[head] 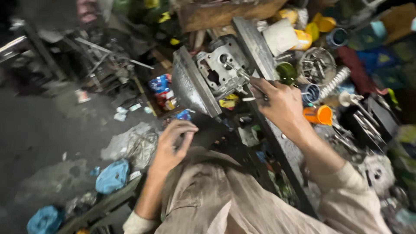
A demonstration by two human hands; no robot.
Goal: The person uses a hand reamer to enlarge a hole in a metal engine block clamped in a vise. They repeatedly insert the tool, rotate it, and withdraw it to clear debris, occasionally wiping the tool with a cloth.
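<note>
Beige cloth over the person's knee [208,195] fills the bottom of the view, and both forearms reach forward from it. On that knee rests the left hand [173,143], fingers curled loosely inward with nothing visibly held in them; it touches only the fabric and the dark edge just beyond it. Higher up, the right hand [279,102] is closed around a thin metal tool [242,76], probably a small screwdriver or pick, though blur hides its exact kind. A short pale stub [249,99] sticks out leftward from the fist, just below the tool. That tool's tip lies against the grey cast-metal engine part [219,69], a block with a round bore and several dark openings.

This engine part sits tilted between two long steel bars, the left bar [193,89] wide and dull silver, the right bar [260,52] running down past the wrist toward the lower right.

Right of the hand stand an orange funnel [320,115], a round tin of loose bolts and bits [316,65], a coiled spring [336,82] and a green-lidded jar [286,71]. Behind them lie yellow containers [312,28] and a pale cloth [279,37]. To the left, on the dark floor [39,125], lie blue plastic bags [112,175], crumpled grey wrapping [132,145] and a colourful packet [162,89].
</note>
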